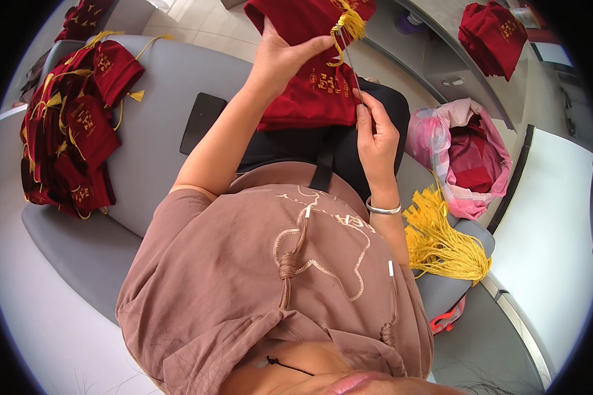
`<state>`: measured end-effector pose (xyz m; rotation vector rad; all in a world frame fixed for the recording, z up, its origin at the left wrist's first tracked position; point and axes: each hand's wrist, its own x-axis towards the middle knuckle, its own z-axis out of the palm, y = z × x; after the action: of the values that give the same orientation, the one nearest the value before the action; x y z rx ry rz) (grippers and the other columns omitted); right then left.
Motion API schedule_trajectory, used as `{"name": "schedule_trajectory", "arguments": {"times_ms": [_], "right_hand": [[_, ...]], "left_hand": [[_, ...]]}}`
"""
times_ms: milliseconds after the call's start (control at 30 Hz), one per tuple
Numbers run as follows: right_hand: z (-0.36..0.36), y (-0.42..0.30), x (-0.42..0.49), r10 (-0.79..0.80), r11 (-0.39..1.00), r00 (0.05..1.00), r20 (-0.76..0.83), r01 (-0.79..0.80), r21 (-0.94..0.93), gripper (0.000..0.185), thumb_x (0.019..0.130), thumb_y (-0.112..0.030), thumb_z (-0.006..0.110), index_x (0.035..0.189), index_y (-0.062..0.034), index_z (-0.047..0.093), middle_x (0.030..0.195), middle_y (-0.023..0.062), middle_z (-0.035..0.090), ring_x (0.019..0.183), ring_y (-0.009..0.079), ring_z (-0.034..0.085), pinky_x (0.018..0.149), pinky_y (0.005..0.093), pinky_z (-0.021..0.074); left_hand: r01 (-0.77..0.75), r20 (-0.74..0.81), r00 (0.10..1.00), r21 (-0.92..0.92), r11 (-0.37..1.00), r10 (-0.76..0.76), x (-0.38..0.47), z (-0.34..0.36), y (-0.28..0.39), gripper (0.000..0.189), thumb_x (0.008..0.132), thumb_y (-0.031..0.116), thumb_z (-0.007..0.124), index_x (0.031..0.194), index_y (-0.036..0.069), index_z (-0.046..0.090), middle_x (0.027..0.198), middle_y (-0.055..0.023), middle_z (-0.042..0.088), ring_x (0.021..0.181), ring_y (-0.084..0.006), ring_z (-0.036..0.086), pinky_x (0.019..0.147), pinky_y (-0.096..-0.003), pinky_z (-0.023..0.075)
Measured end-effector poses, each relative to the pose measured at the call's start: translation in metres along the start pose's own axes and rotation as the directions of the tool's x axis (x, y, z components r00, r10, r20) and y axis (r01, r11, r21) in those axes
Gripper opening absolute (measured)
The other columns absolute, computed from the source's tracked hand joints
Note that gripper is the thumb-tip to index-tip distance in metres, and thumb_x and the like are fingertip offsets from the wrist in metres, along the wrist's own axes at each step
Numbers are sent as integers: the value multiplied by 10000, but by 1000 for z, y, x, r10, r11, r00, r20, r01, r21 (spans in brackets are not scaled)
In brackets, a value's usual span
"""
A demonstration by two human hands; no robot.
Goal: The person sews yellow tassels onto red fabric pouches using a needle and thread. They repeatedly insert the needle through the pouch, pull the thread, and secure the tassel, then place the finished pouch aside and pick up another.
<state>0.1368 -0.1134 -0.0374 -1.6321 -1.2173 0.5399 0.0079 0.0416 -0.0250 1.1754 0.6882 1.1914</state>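
Note:
Raised at the top centre, my left hand (281, 61) is closed on a dark red velvet pouch (296, 22), its thumb reaching toward a yellow tasseled cord (352, 25). My right hand (377, 123) pinches the lower end of a thin metal rod (350, 61), whose upper end meets the cord by the tassel. More red pouches with gold print (306, 103) lie on my lap below the raised one. Whether the rod's tip has a hook or an eye cannot be told.
Tasseled red pouches (86, 123) are heaped on the grey sofa (163, 64) at left, near a black phone (202, 122). At right are a pink bag (427, 133) holding red cloth, a bundle of yellow tasseled cords (449, 252), and a red pouch stack (491, 42).

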Motion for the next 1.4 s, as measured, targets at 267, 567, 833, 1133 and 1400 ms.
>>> {"name": "schedule_trajectory", "arguments": {"times_ms": [267,567,833,1133,1400], "right_hand": [[-3,-2,-1,54,996,998,-21,-55,-72,182,929,-40,590,1089,-6,669,999,155,709,871,228,699,765,314,525],[-10,-18,23,96,939,990,-106,-55,340,229,1010,-98,486,1202,-21,585,735,-64,440,589,10,343,493,162,265],[-14,-4,16,121,953,989,-86,-92,288,195,1013,-116,487,1144,-23,598,674,-60,397,535,-9,304,434,160,199],[-21,4,13,189,944,979,-79,-159,289,198,1017,-132,489,1142,-32,604,676,-62,399,545,-11,316,438,155,212],[-12,15,8,204,927,979,-17,-188,324,197,1015,-148,504,1142,-46,614,671,-67,423,521,-22,321,411,149,202]], "left_hand": [[62,25,998,120,991,-66,-11,3,-23,346,825,-6,711,1130,-15,549,1061,-90,672,949,-174,664,818,-313,556],[122,216,966,102,987,-142,-45,7,-9,684,875,166,704,1421,-10,332,1349,-144,531,1252,-203,500,1051,-334,407],[348,-104,883,-508,788,-457,-5,-71,43,379,878,117,703,1201,-10,550,1161,-131,648,1028,-242,659,932,-405,537],[-521,-388,831,-297,800,398,102,-310,191,321,960,196,592,1207,0,538,1127,-127,641,1016,-244,630,912,-377,518],[-516,-838,537,-232,824,101,73,-446,106,271,981,166,533,786,14,419,652,-3,338,550,-154,335,552,-329,418]]}}
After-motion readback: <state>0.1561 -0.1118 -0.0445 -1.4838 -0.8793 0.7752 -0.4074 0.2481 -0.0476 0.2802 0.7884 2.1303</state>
